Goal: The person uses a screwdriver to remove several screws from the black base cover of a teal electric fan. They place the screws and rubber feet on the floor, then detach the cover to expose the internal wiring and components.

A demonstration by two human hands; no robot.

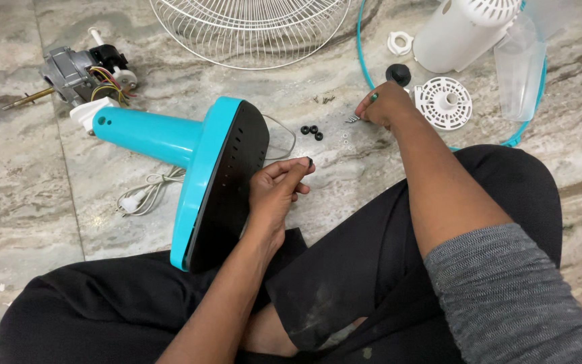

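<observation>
The floor (pixel 21 168) is grey-beige marble with brown streaks and veins. The fan base (pixel 197 168) is turquoise on top, and its underside is flat black. The cord (pixel 144 195) is white. The grille (pixel 250 27) is white wire — a pattern of rays and rings. The ring (pixel 365 61) is turquoise. The motor (pixel 69 74) is grey metal, with red and yellow wires. The three rubber feet (pixel 312 131) are black. The housing (pixel 459 30) and the disc (pixel 444 102) are white. The trousers (pixel 372 269) are black — the sleeve (pixel 513 296) is mottled grey.
</observation>
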